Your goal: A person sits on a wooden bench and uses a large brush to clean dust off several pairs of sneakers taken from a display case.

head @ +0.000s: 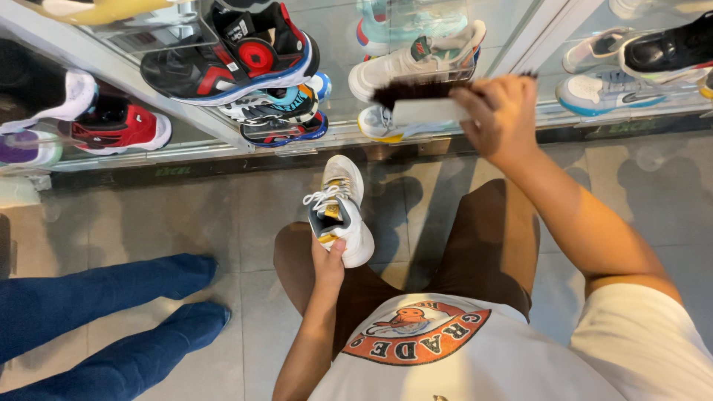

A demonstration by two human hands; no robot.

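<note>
Left hand (329,265) closed around the heel of a white lace-up sneaker (340,208), right hand (503,115) clasping a dark-bristled white-handled brush (425,100) raised above; steady shoe, short strokes would suit.

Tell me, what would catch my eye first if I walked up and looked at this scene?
Probably the white sneaker with white laces, held at its heel by the left hand in the middle of the view. Above it to the right, the right hand holds up a dark-bristled brush. Behind them, glass shelves carry colourful sneakers, including a black and red one, and a bystander's blue trouser legs fill the lower left.
</note>
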